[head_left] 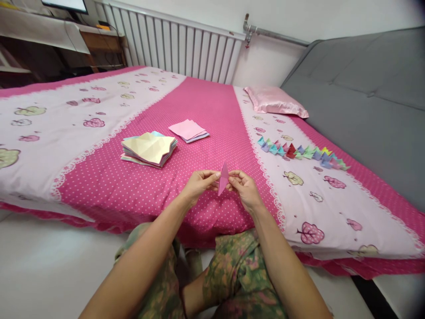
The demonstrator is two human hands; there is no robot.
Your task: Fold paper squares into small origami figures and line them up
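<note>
Now the left hand (199, 181) and right hand (245, 187) pinch a folded pink paper (223, 179) tight between them, over the bed (133, 190), near its edge. It looks mid-fold; a crease needs a firm press.

Bright, even light, soft shadows; edges bend and darken.

A: Surface?
B: Bed (206, 110), pink dotted sheet, tree-print side bands.
A: On it?
B: Creased paper stack (149, 149), yellow on top. Flat pink stack (188, 130) just beside it. Row of folded shapes (302, 153) on the right. Pink pillow (275, 103) at the far end.
</note>
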